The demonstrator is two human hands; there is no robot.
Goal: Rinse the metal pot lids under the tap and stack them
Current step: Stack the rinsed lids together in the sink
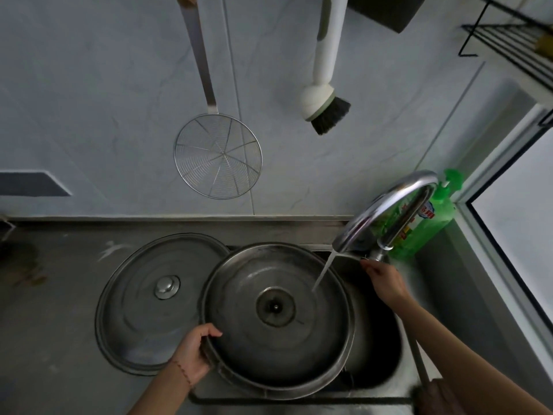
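Note:
A large metal pot lid [278,348] lies underside up over the sink [386,354]. My left hand [194,351] grips its near-left rim. Water runs from the curved tap [386,208] onto the lid's right part. My right hand [386,280] reaches to the tap's base by the handle; whether its fingers grip the handle is hidden. A second metal lid [143,307] with a knob lies knob up on the counter to the left, its right edge under the held lid.
A green dish soap bottle [434,217] stands behind the tap. A wire skimmer [218,155] and a white scrub brush [323,94] hang on the wall. A black wire rack [508,40] is at the top right, a window frame [502,265] on the right.

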